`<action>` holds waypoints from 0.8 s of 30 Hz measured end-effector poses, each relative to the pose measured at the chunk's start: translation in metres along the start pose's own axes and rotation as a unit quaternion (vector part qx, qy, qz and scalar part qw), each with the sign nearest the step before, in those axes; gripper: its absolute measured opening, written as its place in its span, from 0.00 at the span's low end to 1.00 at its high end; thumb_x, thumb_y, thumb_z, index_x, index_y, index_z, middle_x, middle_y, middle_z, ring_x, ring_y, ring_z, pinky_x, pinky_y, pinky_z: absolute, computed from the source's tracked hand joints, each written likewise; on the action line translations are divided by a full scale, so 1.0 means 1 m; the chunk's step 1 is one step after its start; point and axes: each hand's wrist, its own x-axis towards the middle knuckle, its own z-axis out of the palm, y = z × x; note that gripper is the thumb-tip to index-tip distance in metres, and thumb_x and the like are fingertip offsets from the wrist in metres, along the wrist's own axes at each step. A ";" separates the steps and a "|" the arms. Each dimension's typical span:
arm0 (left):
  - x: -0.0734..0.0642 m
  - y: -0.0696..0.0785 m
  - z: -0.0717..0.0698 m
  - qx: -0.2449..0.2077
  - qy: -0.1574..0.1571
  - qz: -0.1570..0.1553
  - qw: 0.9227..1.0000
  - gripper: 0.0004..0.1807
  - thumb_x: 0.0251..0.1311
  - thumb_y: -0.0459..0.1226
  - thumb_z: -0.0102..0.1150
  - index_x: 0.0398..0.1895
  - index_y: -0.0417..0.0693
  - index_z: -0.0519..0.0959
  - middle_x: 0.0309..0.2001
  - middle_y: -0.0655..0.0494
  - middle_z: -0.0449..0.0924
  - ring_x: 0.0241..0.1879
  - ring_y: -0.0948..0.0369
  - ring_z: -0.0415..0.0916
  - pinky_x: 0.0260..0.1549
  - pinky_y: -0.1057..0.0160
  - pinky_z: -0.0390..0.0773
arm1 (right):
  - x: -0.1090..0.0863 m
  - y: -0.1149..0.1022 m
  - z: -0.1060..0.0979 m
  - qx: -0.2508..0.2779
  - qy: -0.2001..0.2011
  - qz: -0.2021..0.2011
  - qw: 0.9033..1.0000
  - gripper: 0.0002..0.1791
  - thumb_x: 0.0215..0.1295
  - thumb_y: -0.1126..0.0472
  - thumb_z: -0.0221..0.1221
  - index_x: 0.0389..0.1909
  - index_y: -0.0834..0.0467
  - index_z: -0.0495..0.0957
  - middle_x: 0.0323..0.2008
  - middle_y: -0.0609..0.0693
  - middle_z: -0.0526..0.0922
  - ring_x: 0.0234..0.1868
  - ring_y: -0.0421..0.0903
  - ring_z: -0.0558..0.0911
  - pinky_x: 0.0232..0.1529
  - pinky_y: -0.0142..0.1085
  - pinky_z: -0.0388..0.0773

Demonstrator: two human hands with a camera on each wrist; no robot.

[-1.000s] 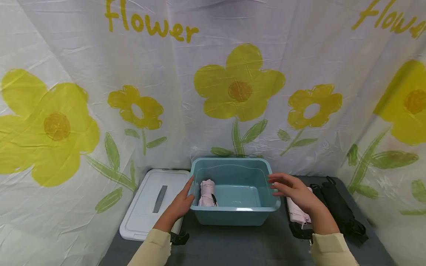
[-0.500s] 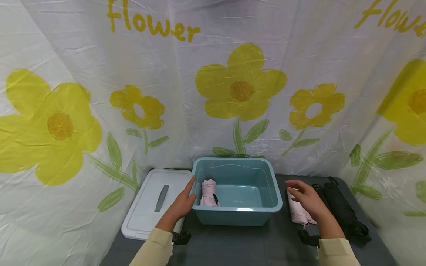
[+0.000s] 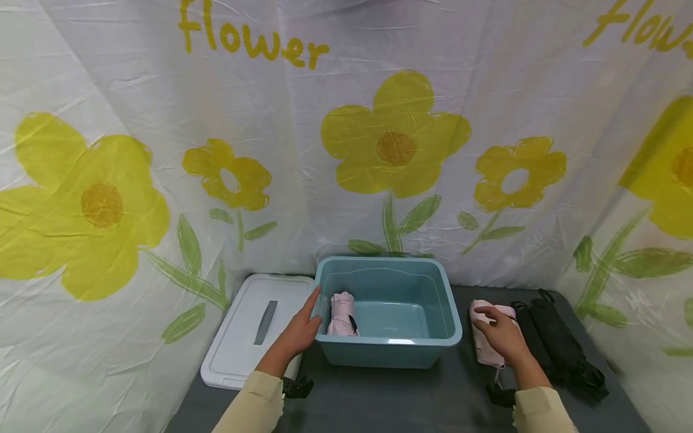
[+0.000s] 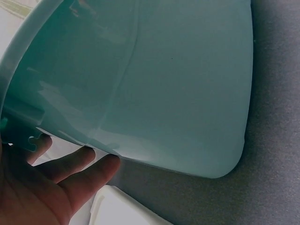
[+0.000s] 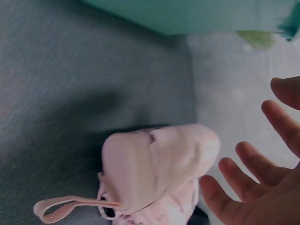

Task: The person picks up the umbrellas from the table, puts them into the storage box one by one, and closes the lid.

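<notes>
From where I stand, a blue-green bin (image 3: pixel 403 355) rests on the dark grey table (image 3: pixel 390 403), low and central in the head view. The person's left hand (image 3: pixel 299 329) is at the bin's left side, index finger and thumb extended; the left wrist view shows three fingers spread, tips against the outer wall. A pink folded umbrella (image 3: pixel 341 316) lies inside the bin at its left end, dark clasp toward the lower right. At lower right of the frame, the right hand (image 3: pixel 503 334) is above a second pink bundle (image 3: pixel 483 349) on the table, well apart from the bin. Its fingers are slightly bent and set wide of one another; the right wrist view shows the lowest fingertip close to the pink fabric, but I cannot tell whether they touch. A pink strap (image 5: pixel 70 206) loops out at lower left of that view. Two black folded umbrellas (image 3: pixel 563 340) lie side by side just right of this hand. A white lid (image 3: pixel 233 343) with a grey handle (image 3: pixel 266 323) lies at lower left, beside the bin. A white curtain (image 3: pixel 298 120) printed with yellow flowers fills the upper frame.
</notes>
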 end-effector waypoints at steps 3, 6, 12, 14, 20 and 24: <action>0.000 0.000 0.000 0.000 0.000 -0.001 1.000 0.37 0.67 0.32 0.39 0.79 0.59 0.44 0.75 0.39 0.51 0.71 0.40 0.56 0.64 0.36 0.61 | 0.003 0.007 0.003 -0.011 -0.009 0.011 1.000 0.28 0.72 0.51 0.49 0.67 0.63 0.64 0.69 0.72 0.59 0.67 0.72 0.62 0.60 0.65 0.64; 0.000 0.001 0.000 0.001 0.001 0.001 1.000 0.37 0.67 0.32 0.38 0.79 0.57 0.44 0.75 0.38 0.51 0.72 0.40 0.55 0.63 0.36 0.61 | 0.006 0.013 0.007 -0.025 -0.008 0.010 1.000 0.28 0.71 0.53 0.49 0.66 0.65 0.64 0.67 0.75 0.60 0.65 0.73 0.63 0.58 0.65 0.65; 0.000 0.002 0.000 -0.006 -0.001 -0.004 1.000 0.37 0.68 0.33 0.38 0.79 0.59 0.44 0.75 0.39 0.50 0.72 0.41 0.54 0.64 0.37 0.61 | 0.010 0.024 0.015 -0.044 0.009 0.001 0.999 0.27 0.69 0.57 0.48 0.64 0.68 0.66 0.63 0.77 0.64 0.62 0.74 0.67 0.56 0.65 0.67; -0.001 0.002 0.000 -0.006 -0.001 0.000 1.000 0.37 0.67 0.32 0.38 0.79 0.58 0.44 0.75 0.38 0.50 0.72 0.40 0.55 0.63 0.36 0.61 | 0.012 0.026 0.017 -0.044 0.014 0.003 0.999 0.27 0.68 0.57 0.49 0.63 0.69 0.66 0.63 0.77 0.64 0.61 0.74 0.67 0.54 0.64 0.68; -0.002 0.001 -0.001 -0.006 -0.007 0.004 1.000 0.37 0.67 0.32 0.38 0.79 0.56 0.44 0.75 0.38 0.49 0.72 0.40 0.54 0.64 0.36 0.60 | 0.018 0.024 0.021 -0.073 0.022 -0.002 0.997 0.27 0.65 0.60 0.53 0.62 0.70 0.67 0.61 0.78 0.65 0.61 0.75 0.67 0.55 0.65 0.67; -0.002 0.001 -0.002 -0.005 -0.005 0.004 1.000 0.37 0.68 0.32 0.38 0.79 0.58 0.44 0.76 0.39 0.49 0.72 0.41 0.53 0.64 0.37 0.60 | 0.026 0.022 0.025 -0.125 0.009 -0.006 0.992 0.27 0.64 0.60 0.54 0.62 0.69 0.69 0.60 0.78 0.67 0.62 0.76 0.63 0.55 0.67 0.65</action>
